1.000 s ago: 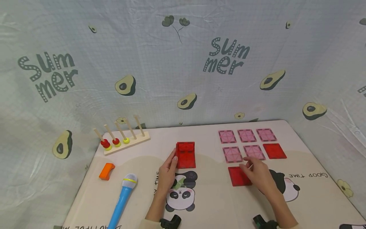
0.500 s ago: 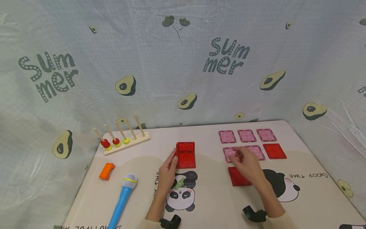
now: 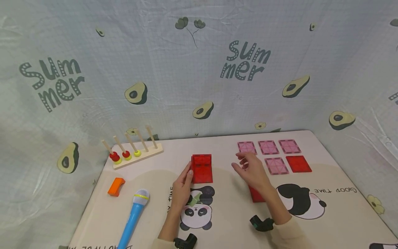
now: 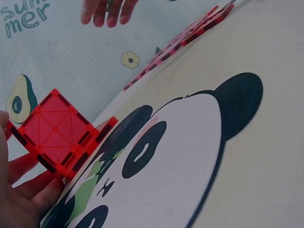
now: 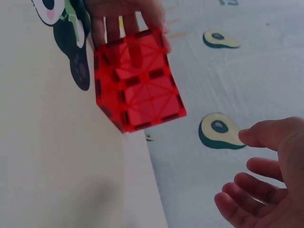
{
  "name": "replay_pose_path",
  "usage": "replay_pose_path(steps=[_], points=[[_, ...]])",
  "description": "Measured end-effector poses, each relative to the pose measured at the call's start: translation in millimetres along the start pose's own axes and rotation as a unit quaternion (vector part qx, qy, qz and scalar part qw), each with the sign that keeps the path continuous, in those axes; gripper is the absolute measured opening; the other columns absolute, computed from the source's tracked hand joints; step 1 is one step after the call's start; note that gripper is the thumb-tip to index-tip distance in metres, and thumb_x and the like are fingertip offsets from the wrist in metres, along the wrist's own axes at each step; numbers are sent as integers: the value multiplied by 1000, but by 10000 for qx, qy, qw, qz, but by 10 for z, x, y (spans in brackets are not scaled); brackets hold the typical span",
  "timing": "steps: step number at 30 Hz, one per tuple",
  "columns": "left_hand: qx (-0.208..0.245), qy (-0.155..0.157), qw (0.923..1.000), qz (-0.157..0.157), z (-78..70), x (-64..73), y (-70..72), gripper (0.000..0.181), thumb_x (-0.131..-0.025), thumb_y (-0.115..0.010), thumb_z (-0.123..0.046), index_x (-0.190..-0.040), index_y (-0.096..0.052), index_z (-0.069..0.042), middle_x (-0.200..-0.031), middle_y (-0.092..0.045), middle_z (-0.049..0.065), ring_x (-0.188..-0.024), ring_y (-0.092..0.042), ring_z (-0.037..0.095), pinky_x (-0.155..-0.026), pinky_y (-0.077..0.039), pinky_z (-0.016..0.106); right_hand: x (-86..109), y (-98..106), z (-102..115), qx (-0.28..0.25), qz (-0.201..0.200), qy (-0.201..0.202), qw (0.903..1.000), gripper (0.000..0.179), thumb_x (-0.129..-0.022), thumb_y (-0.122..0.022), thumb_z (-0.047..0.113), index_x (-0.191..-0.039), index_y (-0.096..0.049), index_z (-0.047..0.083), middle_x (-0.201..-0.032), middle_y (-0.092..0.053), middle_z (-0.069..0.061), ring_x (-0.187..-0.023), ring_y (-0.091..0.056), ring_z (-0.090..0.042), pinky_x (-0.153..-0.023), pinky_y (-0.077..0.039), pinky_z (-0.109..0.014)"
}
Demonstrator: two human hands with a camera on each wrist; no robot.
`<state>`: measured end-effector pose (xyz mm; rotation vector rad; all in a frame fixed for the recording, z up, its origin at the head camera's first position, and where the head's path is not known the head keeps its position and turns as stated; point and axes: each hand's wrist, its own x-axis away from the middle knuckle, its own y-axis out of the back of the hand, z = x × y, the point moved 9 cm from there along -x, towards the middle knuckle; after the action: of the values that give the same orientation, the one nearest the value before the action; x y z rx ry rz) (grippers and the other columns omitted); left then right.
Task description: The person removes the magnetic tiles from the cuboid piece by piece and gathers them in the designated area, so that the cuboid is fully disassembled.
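Observation:
Red magnetic tiles (image 3: pixel 202 169) are joined into a small shape on the table, with at least one tile standing upright in the left wrist view. My left hand (image 3: pixel 181 190) grips the shape at its left side; fingers show through the translucent red in the right wrist view. In the air to the right of it is my right hand (image 3: pixel 253 173), fingers loosely bent and holding nothing. Under that hand and wrist, a flat red tile (image 3: pixel 256 196) is partly hidden. Pink magnetic tiles (image 3: pixel 268 147) lie flat in rows behind, at least one covered by the right hand.
Another red tile (image 3: pixel 299 164) ends the nearer row on the right. On the left are a wooden peg rack (image 3: pixel 140 157) with red and yellow beads, an orange block (image 3: pixel 116 186) and a blue toy microphone (image 3: pixel 133 214). A printed cloth (image 3: pixel 174 69) hangs behind the table.
My right hand has moved left and away from the flat red tile, towards the joined red tiles, with nothing in it. The left hand has stayed in place on the joined tiles.

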<state>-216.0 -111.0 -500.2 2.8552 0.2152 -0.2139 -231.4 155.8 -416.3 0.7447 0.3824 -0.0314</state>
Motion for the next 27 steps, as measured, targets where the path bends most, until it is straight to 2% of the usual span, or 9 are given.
replay_pose_path(steps=[3,9,18,23,27], points=[[-49,-15,10000,25,-11,-4,1,45,-105,-51,-34,-149,-50,-26,-151,-52,-2,-142,-49,24,-113,-43,44,-48,-90,41,-60,-30,65,10000,40,-88,-77,19,-123,-63,6,-105,-65,-11,-91,-66,-25,-80,-63,-41],[-99,-21,9999,-2,-6,-3,7,45,-105,-51,-35,-149,-50,-26,-151,-52,-1,-141,-49,25,-112,-44,44,-121,-316,73,-112,160,68,9998,45,-88,-76,22,-127,-60,7,-112,-64,-15,-96,-67,-29,-84,-62,-44],[-70,-18,10000,33,11,2,-9,45,-105,-51,-36,-149,-50,-27,-151,-52,-1,-141,-50,25,-112,-44,44,-191,-648,8,-732,438,-102,9963,50,-89,-76,19,-133,-58,8,-123,-63,-18,-108,-63,-28,-93,-60,-45],[-90,-12,10000,41,23,4,-4,45,-105,-51,-36,-149,-49,-27,-150,-53,-1,-140,-51,25,-112,-44,46,-234,-829,-3,-1148,485,62,9922,56,-88,-75,13,-140,-54,7,-126,-61,-20,-112,-63,-31,-95,-59,-47],[-42,-1,10000,35,13,3,1,45,-105,-51,-36,-149,-49,-28,-150,-53,-1,-140,-51,25,-112,-44,46,-278,-934,47,-1096,534,302,9921,54,-91,-71,9,-141,-53,11,-130,-60,-17,-114,-63,-31,-96,-59,-47]])
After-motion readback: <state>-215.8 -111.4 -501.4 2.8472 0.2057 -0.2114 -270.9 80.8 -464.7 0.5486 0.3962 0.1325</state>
